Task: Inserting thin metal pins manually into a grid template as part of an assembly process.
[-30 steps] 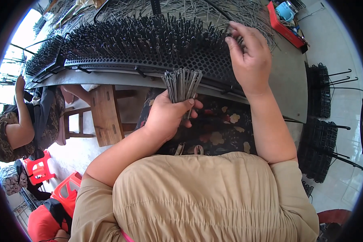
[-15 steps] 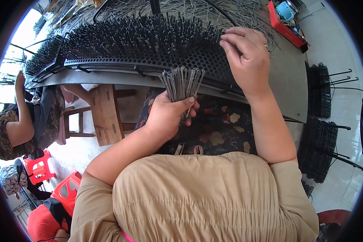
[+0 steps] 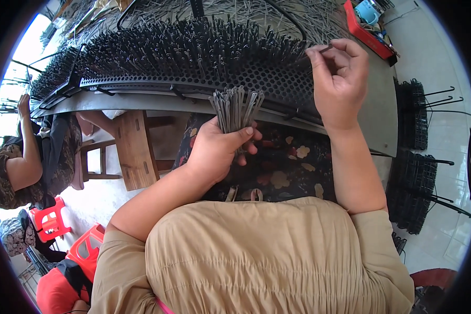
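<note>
My left hand (image 3: 220, 144) is closed round a bundle of thin grey metal rods (image 3: 237, 111) with small looped ends, standing upright in front of my body. At the right end of a black perforated rack (image 3: 267, 86), my right hand (image 3: 343, 83) is raised with thumb and fingers pinched. A short dark length of a thin metal rod (image 3: 326, 48) shows between those fingers; the rest is hidden or blurred against the rack. Many dark looped rods (image 3: 167, 52) stand packed in the rack's holes, while the holes nearest me are bare.
Loose rods (image 3: 319, 18) lie heaped behind the rack. A red tray (image 3: 369, 36) holding a blue mug (image 3: 369, 11) sits at the far right. Black wire racks (image 3: 413, 188) stand on the floor. To the left are a wooden stool (image 3: 133, 149), red plastic stools (image 3: 51, 220) and another person (image 3: 31, 162).
My right hand has shifted right and turned, and a dark rod piece now shows in its fingers. My left hand keeps its bundle in about the same place.
</note>
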Available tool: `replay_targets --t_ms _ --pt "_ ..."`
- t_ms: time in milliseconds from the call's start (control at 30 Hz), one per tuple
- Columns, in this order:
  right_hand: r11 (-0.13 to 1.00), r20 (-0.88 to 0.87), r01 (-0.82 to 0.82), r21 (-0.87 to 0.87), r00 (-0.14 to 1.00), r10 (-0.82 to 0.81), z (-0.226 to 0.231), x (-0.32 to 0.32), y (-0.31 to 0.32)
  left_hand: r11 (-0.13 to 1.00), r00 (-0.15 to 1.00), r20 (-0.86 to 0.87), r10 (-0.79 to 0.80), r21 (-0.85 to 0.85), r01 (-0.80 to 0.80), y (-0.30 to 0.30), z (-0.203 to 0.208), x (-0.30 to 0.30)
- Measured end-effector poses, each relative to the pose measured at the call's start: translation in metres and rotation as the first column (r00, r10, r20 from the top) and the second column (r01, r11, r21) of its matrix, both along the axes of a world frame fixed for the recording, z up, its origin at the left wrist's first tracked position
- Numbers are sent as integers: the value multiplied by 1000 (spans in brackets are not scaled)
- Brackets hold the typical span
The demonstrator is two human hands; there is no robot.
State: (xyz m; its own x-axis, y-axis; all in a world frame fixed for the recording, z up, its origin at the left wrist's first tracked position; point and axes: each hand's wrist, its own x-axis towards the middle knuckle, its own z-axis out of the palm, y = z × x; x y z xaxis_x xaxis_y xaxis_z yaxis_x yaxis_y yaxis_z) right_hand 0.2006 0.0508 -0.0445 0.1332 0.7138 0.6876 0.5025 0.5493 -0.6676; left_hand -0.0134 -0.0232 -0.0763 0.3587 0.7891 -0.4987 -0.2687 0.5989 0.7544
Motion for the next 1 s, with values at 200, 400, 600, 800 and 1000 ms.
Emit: replay_targets --t_ms 200,400,600,800,1000 --pt "995 152 99 -9 984 -97 -6 -10 5 1000 999 -31 25 -18 -25 -1 5 -1" --pt "990 514 31 138 852 -99 1 -7 2 997 997 3 80 -13 -80 0 1 -5" --pt "975 659 69 210 727 -193 3 -14 4 997 996 37 77 -4 -77 1 0 -1" --pt "974 672 131 182 707 -221 -8 -7 2 998 998 17 66 -13 -65 2 -2 -2" --pt "997 449 0 71 893 -33 7 -16 -19 997 996 46 70 13 -71 0 0 1"
